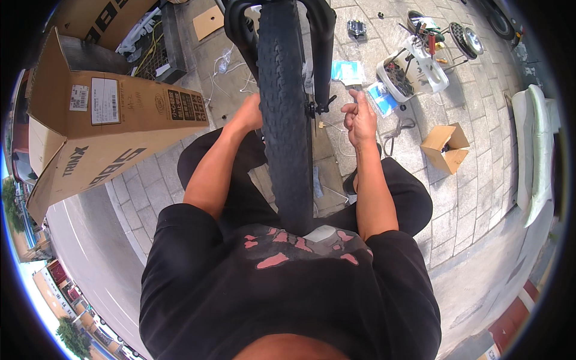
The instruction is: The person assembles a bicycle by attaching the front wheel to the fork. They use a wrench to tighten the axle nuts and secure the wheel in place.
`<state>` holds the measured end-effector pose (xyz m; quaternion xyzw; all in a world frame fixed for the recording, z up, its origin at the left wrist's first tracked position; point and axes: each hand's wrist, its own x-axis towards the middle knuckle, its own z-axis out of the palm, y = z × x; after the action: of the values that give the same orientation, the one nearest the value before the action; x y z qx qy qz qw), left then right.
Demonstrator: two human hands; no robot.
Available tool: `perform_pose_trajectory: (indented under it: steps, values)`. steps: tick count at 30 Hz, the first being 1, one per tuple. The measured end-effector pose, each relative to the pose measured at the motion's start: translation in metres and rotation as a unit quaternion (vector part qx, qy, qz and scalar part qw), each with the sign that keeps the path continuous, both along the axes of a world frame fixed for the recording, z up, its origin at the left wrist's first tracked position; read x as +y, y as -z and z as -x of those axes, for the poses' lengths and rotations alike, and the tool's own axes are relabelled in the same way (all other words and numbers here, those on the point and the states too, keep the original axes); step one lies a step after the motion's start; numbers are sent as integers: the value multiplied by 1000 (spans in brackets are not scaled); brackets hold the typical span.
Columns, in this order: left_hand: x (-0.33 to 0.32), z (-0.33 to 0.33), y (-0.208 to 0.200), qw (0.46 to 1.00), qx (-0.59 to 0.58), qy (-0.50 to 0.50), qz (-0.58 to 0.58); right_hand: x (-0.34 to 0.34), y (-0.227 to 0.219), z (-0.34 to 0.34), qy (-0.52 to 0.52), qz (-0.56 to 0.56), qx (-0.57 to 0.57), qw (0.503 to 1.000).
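A bicycle wheel with a knobby black tyre [283, 114] stands upright between my knees, held in a black fork [324, 51]. At the hub, on the fork's right leg, sits a small black axle lever [324, 106]. My left hand [249, 114] reaches to the left side of the wheel; its fingers are hidden behind the tyre, so its grip does not show. My right hand [361, 122] is raised to the right of the lever, apart from it, with fingers partly spread and nothing visible in them.
A large cardboard box [138, 102] stands open at the left. On the paving to the right lie a white tool carrier [433, 77] with tools, blue-and-white packets [348, 72], a pedal [357, 28], a black strap [397, 133] and a small open carton [445, 148].
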<state>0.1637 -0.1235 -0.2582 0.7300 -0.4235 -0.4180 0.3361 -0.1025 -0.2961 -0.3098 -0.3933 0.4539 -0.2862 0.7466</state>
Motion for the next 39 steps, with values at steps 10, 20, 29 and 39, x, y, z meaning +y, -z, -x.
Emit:
perform_pose_trajectory:
  steps: [10,20,29,39]
  values:
    - [-1,14,-34,997,20,-66,-26,-12,22,-26,-130,86,103,982]
    - [0,15,-42,997,3,-55,-49,50,-4,-22,-13,48,36,998]
    - [-7,-21,41,996,-43,48,67,33,47,-24,-26,-76,95,992]
    - [-3,5,-24,998,-64,-10,24,-7,32,-48,-25,2,184,983]
